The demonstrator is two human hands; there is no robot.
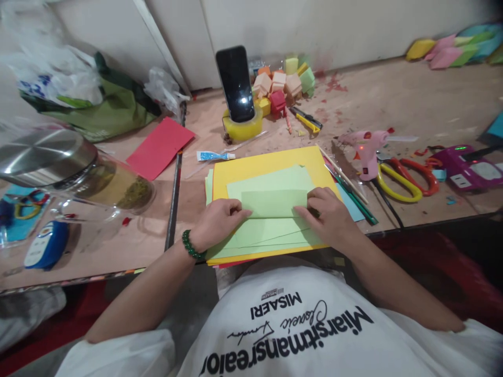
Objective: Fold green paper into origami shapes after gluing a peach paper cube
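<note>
A narrow piece of light green paper (274,203), seemingly folded, lies crosswise between my hands. My left hand (222,220) pinches its left end between thumb and fingers, and a green bead bracelet (190,245) circles that wrist. At the right end my right hand (324,214) grips the same paper, thumb in front and fingers curled behind. Beneath it rest larger light green sheets (271,234) with pencil-like lines on them. Yellow sheets (275,159) form part of the stack below, with some red showing at the near edge.
Behind the stack a phone (236,84) leans in a yellow tape roll (245,128), near folded paper pieces (279,86). To the right are a pink glue gun (367,152), scissors (401,183) and pencils (356,201). A glass jar (113,180) and red paper (161,147) are left.
</note>
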